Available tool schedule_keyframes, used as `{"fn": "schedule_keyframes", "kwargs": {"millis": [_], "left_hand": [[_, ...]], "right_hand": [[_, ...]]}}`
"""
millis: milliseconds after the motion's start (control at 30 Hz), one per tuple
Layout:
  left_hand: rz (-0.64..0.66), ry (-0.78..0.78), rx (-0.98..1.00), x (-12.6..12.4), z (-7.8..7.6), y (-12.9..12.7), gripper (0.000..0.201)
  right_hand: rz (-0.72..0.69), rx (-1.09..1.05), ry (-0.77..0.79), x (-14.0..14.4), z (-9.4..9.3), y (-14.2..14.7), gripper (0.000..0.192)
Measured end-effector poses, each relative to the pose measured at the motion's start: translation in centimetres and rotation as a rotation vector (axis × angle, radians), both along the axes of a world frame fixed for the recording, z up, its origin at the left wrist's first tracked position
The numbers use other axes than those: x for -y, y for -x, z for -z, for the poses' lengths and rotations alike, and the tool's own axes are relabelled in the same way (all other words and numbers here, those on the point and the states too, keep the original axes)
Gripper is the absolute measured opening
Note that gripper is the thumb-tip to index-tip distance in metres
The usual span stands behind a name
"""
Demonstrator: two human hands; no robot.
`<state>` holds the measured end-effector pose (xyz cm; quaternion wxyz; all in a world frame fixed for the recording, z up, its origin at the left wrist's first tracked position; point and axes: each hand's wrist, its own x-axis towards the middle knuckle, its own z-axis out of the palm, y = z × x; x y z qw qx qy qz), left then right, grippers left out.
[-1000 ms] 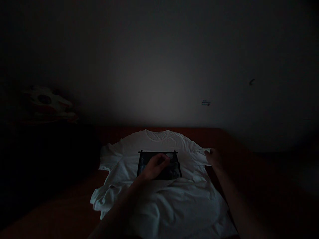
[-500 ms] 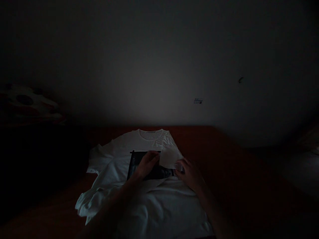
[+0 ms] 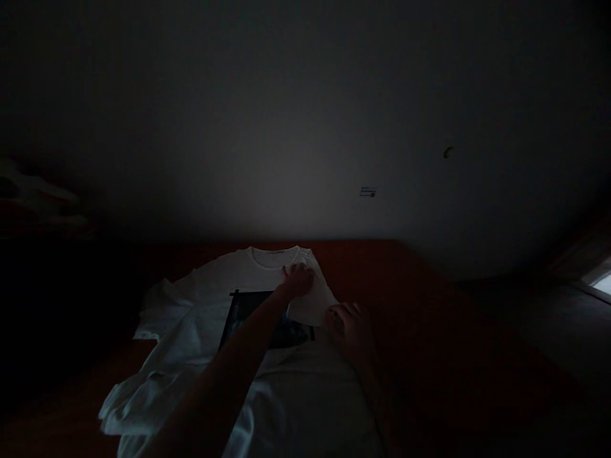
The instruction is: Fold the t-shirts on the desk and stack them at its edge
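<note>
A white T-shirt (image 3: 200, 331) is spread on a red bed (image 3: 429, 331), its right sleeve folded inward. The fold near the collar is pressed by the left hand (image 3: 298, 280), fingers together, while the folded edge is held flat by the right hand (image 3: 348, 324); whether its fingers are spread cannot be told.

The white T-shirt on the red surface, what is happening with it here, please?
A person is working on a white T-shirt spread on a red surface in a dim room. Its right sleeve is folded in over the dark print. The left hand presses near the collar, and the right hand rests flat on the folded edge. The other sleeve lies spread out, and the hem is rumpled.
</note>
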<state>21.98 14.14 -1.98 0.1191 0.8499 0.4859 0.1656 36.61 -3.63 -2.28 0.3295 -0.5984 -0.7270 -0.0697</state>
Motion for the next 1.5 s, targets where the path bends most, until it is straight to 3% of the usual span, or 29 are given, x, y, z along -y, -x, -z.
{"fn": "schedule_keyframes", "kwargs": {"millis": [200,333,433,533,667,767,833,900,1033,1133,1267,1400,1500], "left_hand": [[-0.026,-0.002,-0.069,-0.1,0.8,-0.1,0.049],[-0.095,-0.040,-0.085,0.4,-0.1,2.1,0.053],[-0.148,-0.095,-0.088,1.2,-1.5,6.8,0.049],[-0.218,-0.131,-0.112,3.2,-3.1,14.4,0.038],[-0.427,-0.146,-0.191,8.2,-4.2,25.4,0.029],[-0.551,-0.053,-0.453,12.4,-4.4,31.1,0.036],[-0.547,0.032,-0.614,14.4,-4.6,32.7,0.046],[-0.564,0.101,-0.631,15.4,-4.9,33.0,0.052],[-0.709,0.177,-0.341,15.0,-4.9,31.9,0.053],[-0.732,0.146,-0.244,14.2,-4.1,31.8,0.052],[-0.654,0.048,-0.175,13.7,-2.7,32.8,0.039],[-0.587,0.018,-0.077,13.6,-1.7,33.3,0.031],[-0.554,-0.022,-0.012,13.6,-1.3,33.4,0.030]], "right_hand": [[0.112,-0.013,0.062,-0.5,1.0,-0.2,0.009],[0.082,-0.045,0.070,-0.4,0.9,-0.4,0.012],[0.073,-0.092,0.071,-0.3,1.0,-0.5,0.011],[0.069,-0.160,0.078,-0.5,1.4,-0.7,0.015],[0.099,-0.324,0.122,-0.9,1.9,-0.7,0.027],[0.130,-0.428,0.118,-1.1,1.9,-0.6,0.038],[0.147,-0.449,0.114,-1.0,1.8,-0.7,0.042],[0.165,-0.461,0.106,-0.9,1.6,-0.8,0.042],[0.183,-0.408,0.014,-1.2,1.0,-0.2,0.040],[0.057,-0.241,-0.008,-3.2,-0.6,2.8,0.038],[-0.172,-0.010,0.095,-8.4,-4.4,11.5,0.031],[-0.149,0.190,0.356,-13.3,-7.0,22.3,0.033],[-0.138,0.241,0.419,-15.5,-7.1,29.0,0.036]]}}
